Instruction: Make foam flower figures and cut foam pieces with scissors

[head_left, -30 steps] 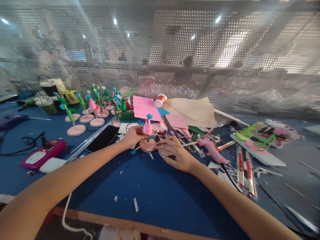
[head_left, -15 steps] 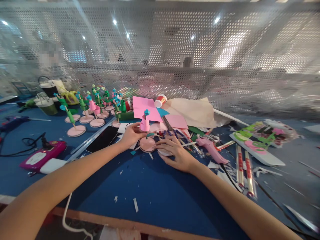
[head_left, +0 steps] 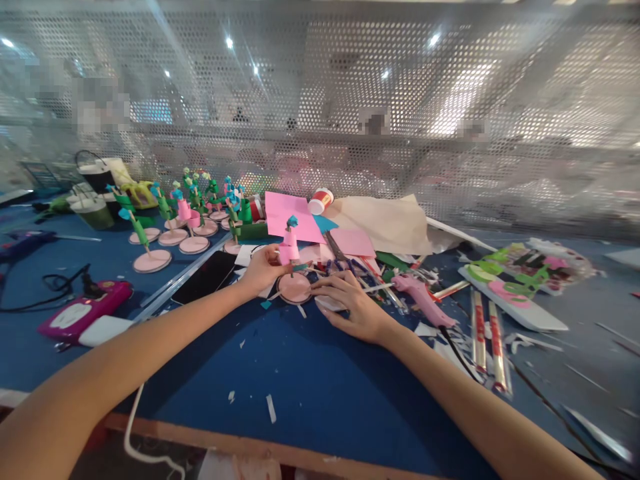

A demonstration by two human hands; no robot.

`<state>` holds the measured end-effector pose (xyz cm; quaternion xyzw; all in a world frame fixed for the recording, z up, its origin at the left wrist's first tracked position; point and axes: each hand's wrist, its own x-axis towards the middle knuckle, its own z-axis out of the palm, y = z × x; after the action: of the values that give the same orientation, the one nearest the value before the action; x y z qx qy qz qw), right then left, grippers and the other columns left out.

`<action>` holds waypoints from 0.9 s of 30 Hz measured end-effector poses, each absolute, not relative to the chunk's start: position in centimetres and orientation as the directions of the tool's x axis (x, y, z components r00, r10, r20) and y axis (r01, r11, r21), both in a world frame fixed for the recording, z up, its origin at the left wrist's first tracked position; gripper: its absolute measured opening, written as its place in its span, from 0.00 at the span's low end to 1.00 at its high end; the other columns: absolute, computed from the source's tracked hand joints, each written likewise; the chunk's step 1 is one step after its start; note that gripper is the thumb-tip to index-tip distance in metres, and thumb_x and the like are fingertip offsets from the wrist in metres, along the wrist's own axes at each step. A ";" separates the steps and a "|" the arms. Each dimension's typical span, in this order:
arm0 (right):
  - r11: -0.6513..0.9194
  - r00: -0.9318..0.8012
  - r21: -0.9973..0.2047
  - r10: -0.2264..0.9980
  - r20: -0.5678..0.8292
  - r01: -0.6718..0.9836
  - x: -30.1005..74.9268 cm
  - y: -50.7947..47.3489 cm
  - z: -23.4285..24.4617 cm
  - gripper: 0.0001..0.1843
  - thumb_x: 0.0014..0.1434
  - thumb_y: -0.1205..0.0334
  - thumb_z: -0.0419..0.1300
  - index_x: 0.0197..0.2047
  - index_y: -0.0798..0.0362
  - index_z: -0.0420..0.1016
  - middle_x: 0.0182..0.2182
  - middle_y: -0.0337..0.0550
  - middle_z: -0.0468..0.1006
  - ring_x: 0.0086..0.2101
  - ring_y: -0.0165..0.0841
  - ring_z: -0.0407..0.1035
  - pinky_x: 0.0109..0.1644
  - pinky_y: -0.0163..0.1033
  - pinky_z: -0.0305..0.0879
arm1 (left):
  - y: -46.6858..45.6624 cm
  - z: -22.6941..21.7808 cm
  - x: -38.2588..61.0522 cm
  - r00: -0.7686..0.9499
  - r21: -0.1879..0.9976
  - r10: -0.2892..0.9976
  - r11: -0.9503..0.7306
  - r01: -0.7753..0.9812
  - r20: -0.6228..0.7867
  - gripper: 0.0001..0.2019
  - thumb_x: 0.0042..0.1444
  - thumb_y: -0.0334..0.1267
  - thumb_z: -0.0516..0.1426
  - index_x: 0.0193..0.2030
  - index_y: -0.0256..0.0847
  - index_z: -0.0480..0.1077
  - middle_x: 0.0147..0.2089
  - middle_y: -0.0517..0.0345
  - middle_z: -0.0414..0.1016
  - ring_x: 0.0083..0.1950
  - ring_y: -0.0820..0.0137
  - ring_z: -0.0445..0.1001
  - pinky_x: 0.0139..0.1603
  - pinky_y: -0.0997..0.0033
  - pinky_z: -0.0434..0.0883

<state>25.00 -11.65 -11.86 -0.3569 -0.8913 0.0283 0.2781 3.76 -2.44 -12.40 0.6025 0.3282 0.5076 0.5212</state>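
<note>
Pink paper figure (head_left: 289, 248), topped with a teal star, stands upright on a thin stick directly over the round pink base (head_left: 294, 288), in the middle of the blue table (head_left: 310, 380), well back from its front edge.

Left hand (head_left: 263, 268): fingers closed around the figure's pink body from the left side, gripping it.

Right hand (head_left: 350, 307): palm down, fingers spread and flat on the table. The fingertips touch the right rim of the base. It grips nothing. A pale scrap lies partly under the fingers.

Clearances:
- Left of the base, a black phone (head_left: 205, 277) lies flat, near the left wrist but apart from it.
- Behind the base, a pink sheet (head_left: 290, 213) and scissors (head_left: 340, 257) crowd close. A tipped red cup (head_left: 321, 200) lies beyond them.
- Right of the right hand, a pink glue gun (head_left: 425, 301) lies just beside the wrist, with wrapped sticks (head_left: 487, 333) further right.
- Far left, a row of finished figures (head_left: 185, 213) stands on its own bases, well apart from the hands.
- Toward the person, the table surface between the forearms carries only small paper scraps, down to the wooden front edge (head_left: 250, 443).
- A perforated screen (head_left: 350, 100) closes off the back of the table.
</note>
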 end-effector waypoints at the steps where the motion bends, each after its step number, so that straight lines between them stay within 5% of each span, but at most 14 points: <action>1: 0.742 -0.588 -0.249 0.653 0.477 0.622 25.0 -11.6 -11.9 0.16 0.62 0.62 0.52 0.50 0.54 0.74 0.48 0.52 0.75 0.48 0.42 0.64 0.54 0.53 0.60 | -2.4 -12.3 3.8 0.267 0.959 0.925 -0.239 -0.149 0.272 0.22 0.29 0.38 0.71 0.33 0.37 0.69 0.26 0.64 0.76 0.30 0.72 0.75 0.39 0.69 0.72; 7: 0.734 -0.560 -0.156 0.621 0.549 0.661 24.8 -11.5 -12.3 0.15 0.60 0.60 0.57 0.49 0.54 0.74 0.47 0.51 0.76 0.48 0.43 0.64 0.54 0.53 0.62 | -2.3 -12.2 3.8 0.225 0.955 0.934 -0.240 -0.175 0.276 0.22 0.28 0.38 0.71 0.32 0.38 0.69 0.27 0.63 0.76 0.32 0.70 0.76 0.38 0.69 0.73; 13: 0.634 -0.537 0.113 0.532 0.654 0.765 23.5 -11.7 -12.5 0.20 0.58 0.51 0.62 0.48 0.57 0.74 0.46 0.53 0.78 0.47 0.44 0.65 0.53 0.51 0.62 | -2.8 -9.8 3.9 0.169 0.936 0.931 -0.288 -0.204 0.323 0.24 0.28 0.38 0.71 0.34 0.38 0.70 0.32 0.61 0.78 0.35 0.70 0.76 0.40 0.68 0.72; 20: 0.574 -0.656 0.380 0.407 0.635 0.725 21.3 -12.2 -12.4 0.10 0.63 0.68 0.57 0.46 0.59 0.76 0.40 0.48 0.80 0.42 0.39 0.66 0.52 0.43 0.60 | -2.7 -6.8 3.7 0.088 0.888 0.932 -0.303 -0.347 0.353 0.17 0.32 0.33 0.70 0.33 0.37 0.73 0.32 0.60 0.78 0.37 0.70 0.76 0.45 0.67 0.73; 27: 0.561 -0.642 0.368 0.436 0.630 0.742 21.4 -11.6 -13.1 0.08 0.64 0.66 0.55 0.41 0.55 0.77 0.35 0.45 0.79 0.40 0.37 0.66 0.48 0.43 0.58 | -2.4 -5.2 2.7 0.103 0.906 0.942 -0.273 -0.324 0.321 0.17 0.32 0.32 0.71 0.31 0.36 0.72 0.26 0.63 0.75 0.30 0.74 0.75 0.37 0.71 0.72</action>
<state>21.38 -11.56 -13.08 -0.3468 -0.8495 -0.3153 0.2423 2.68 -2.38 -5.25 0.5241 0.2945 0.6016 0.5259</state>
